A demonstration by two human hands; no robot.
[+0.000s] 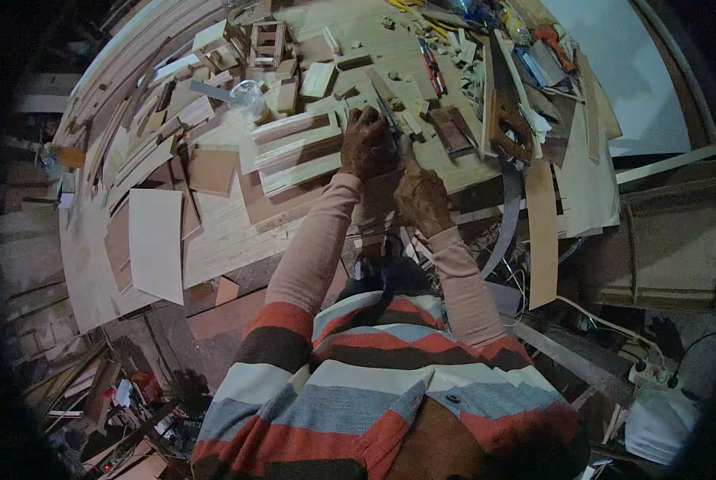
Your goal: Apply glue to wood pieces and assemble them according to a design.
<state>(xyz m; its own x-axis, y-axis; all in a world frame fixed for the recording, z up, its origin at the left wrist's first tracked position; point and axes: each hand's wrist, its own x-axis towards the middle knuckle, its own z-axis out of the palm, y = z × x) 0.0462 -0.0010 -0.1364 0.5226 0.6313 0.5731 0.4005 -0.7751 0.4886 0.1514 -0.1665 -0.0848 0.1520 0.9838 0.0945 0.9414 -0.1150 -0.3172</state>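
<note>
Close together at the near edge of the wooden worktable, my two hands work over one spot. My left hand (369, 146) is closed, knuckles up, on something small hidden beneath its fingers. My right hand (423, 194) is closed too, with one finger or thumb stretched forward beside the left. From its tip a slim, blade-like tool (385, 109) points away from me; its exact kind is unclear. A stack of pale wooden strips (298, 152) lies just left of my left hand. To the right rests a dark brown wooden piece (451, 130).
A handsaw (511, 128) hangs over the table's right edge near a tan board (542, 232). Red-handled pliers or a similar tool (431, 68) lie farther back. At the left are a clear plastic cup (248, 98), a white panel (156, 244) and many wood offcuts.
</note>
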